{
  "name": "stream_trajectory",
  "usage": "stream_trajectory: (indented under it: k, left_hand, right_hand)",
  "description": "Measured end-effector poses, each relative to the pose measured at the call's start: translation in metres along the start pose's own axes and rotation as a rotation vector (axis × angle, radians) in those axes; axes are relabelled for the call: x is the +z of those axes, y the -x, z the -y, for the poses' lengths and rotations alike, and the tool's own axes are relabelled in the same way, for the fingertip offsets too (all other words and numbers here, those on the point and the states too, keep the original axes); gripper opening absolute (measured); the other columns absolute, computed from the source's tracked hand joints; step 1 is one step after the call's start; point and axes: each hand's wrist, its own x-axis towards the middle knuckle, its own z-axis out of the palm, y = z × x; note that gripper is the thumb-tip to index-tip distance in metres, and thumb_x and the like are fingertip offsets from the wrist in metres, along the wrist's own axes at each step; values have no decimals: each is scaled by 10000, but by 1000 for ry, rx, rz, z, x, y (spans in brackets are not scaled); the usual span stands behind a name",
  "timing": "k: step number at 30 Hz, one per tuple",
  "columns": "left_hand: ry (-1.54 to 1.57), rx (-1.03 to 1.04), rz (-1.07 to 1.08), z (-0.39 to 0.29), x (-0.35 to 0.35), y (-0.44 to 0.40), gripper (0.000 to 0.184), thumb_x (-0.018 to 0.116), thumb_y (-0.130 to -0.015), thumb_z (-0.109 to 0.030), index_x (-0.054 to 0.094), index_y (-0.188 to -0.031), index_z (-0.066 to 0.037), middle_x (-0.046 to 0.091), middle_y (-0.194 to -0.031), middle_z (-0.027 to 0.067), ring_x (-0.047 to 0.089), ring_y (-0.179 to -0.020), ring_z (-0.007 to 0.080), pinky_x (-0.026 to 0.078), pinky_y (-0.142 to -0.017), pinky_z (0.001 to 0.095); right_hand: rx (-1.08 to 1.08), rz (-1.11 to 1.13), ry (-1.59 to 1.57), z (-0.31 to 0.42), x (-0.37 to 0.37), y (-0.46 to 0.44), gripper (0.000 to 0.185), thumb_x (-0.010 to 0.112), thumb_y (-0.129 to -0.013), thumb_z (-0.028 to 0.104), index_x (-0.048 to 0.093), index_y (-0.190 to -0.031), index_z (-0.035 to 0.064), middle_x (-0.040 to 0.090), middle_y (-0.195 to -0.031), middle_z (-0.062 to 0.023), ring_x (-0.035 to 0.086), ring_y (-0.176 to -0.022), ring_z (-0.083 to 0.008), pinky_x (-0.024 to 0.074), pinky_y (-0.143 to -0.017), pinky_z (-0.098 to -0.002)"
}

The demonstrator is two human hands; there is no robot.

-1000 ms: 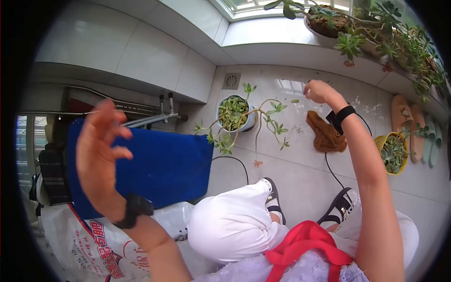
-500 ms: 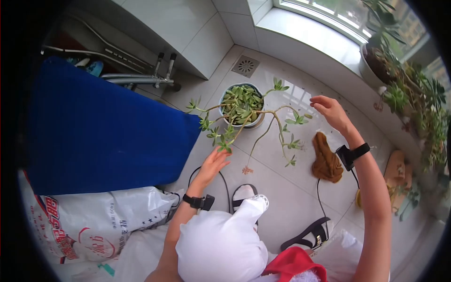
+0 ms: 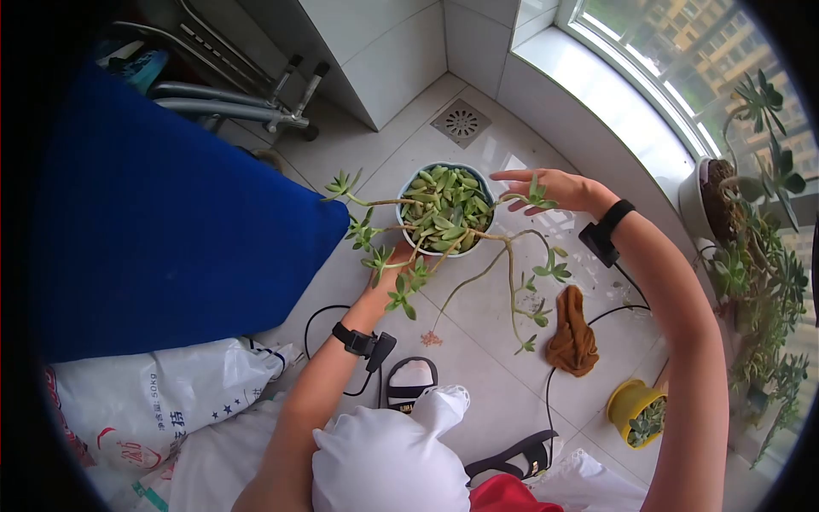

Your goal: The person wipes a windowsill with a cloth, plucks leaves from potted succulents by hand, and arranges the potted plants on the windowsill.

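Observation:
A potted succulent (image 3: 445, 209) stands on the tiled floor in the middle of the view. Its light-blue pot is full of fleshy green leaves, and long stems spread over the rim to both sides. My left hand (image 3: 394, 271) is at the pot's near left side, behind some stems; its fingers are largely hidden against the pot, so I cannot tell how firmly it touches. On the other side, my right hand (image 3: 554, 189) is open with fingers stretched toward the rim, just apart from it, a leafy stem tip in front of the palm.
A brown cloth (image 3: 573, 333) and a yellow pot (image 3: 633, 410) with a small plant lie to the right. More plants (image 3: 768, 282) line the window side. A blue panel (image 3: 188, 230) and a white sack (image 3: 171, 392) are at left; a drain (image 3: 461, 123) lies beyond.
Both hands have moved in to the pot: the left forward under the stems to its near side, the right leftward and closer to the rim. The camera view has shifted.

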Motion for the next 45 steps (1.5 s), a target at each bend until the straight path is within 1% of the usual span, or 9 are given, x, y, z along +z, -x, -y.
stream_trajectory:
  k: [4, 8, 16, 25, 28, 33, 35, 40, 45]
  left_hand:
    - [-102, -21, -59, 15, 2, -26, 444, 662, -905, -129, 521, -1319, -52, 600, -1296, 113, 603, -1177, 252, 557, -891, 381]
    - [595, -330, -224, 12, 1, -47, 536, 758, -817, -111, 537, -1298, -28, 617, -1262, 169, 623, -1152, 254, 551, -892, 375]
    - [20, 91, -362, -10, 18, -42, 375, 769, -806, -116, 644, -1146, -17, 719, -911, 78, 689, -682, 145, 552, -524, 245]
    - [-315, 151, -457, -63, 26, -38, 505, 810, -745, -60, 604, -1205, -31, 688, -1060, 65, 648, -983, 160, 537, -833, 304]
    - [139, 177, -279, -65, 23, -52, 533, 805, -727, 3, 603, -1218, -43, 689, -1050, 57, 647, -973, 152, 537, -837, 310]
    - [-126, 246, -211, -113, 40, -66, 463, 808, -728, 4, 607, -1142, -44, 688, -1050, 83, 668, -876, 134, 564, -692, 271]
    - [415, -5, -69, -129, 47, -91, 335, 760, -790, -22, 615, -1092, -36, 697, -990, 100, 668, -793, 130, 541, -604, 264]
    - [78, 297, 135, -190, 70, -146, 229, 694, -867, -56, 606, -1069, 5, 673, -874, 115, 663, -750, 133, 548, -565, 298]
    - [156, 26, 404, -246, 88, -186, 210, 619, -937, -127, 542, -1101, -22, 649, -1038, 138, 688, -853, 208, 622, -696, 349]
  right_hand:
    - [21, 151, -218, 14, 3, -27, 854, 529, -919, 631, 183, -1567, 195, 248, -1572, -182, 394, -1356, -375, 391, -1087, -506]
    - [31, 160, -116, 23, 14, -35, 913, 579, -885, 631, 179, -1563, 170, 232, -1574, -191, 293, -1405, -442, 420, -1053, -551]
    - [58, 226, -325, 8, 17, -41, 938, 654, -837, 603, 224, -1545, 165, 181, -1590, -183, 205, -1426, -487, 393, -1069, -584]
    - [-105, 116, -491, -22, 35, -23, 964, 648, -830, 646, 196, -1566, 218, 199, -1597, -112, 307, -1402, -417, 360, -1108, -545]
    - [-153, 30, -434, -7, 42, 6, 926, 618, -841, 665, 247, -1555, 206, 235, -1584, -120, 355, -1374, -412, 380, -1105, -514]
    - [-209, -70, -532, 3, 33, 57, 891, 570, -868, 677, 312, -1520, 128, 343, -1520, -158, 389, -1350, -406, 420, -1076, -494]
    - [-244, -143, -555, 12, 30, 84, 877, 551, -881, 677, 325, -1510, 109, 363, -1506, -165, 388, -1349, -409, 435, -1060, -487]
    - [-441, -230, -705, 9, 13, 137, 641, 464, -992, 530, 357, -1478, 125, 478, -1437, -130, 557, -1221, -326, 489, -993, -487]
    - [-452, -426, -755, 5, -7, 166, 689, 470, -976, 566, 323, -1495, 138, 384, -1501, -109, 534, -1233, -388, 494, -1011, -476]
